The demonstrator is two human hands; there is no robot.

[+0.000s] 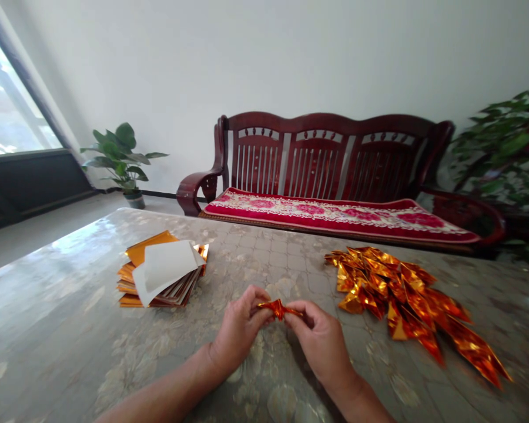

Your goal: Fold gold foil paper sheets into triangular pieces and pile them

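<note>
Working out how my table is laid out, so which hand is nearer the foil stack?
Left. The left hand is in front of the foil stack and to its right, not touching it; the right hand is farther right, beyond the left hand.

We see the table has grey colour with pale flowers. Behind the table, the bench is dark red, and its red cushion has pink flowers. On the table, the folded foil pieces shine orange-gold.
</note>
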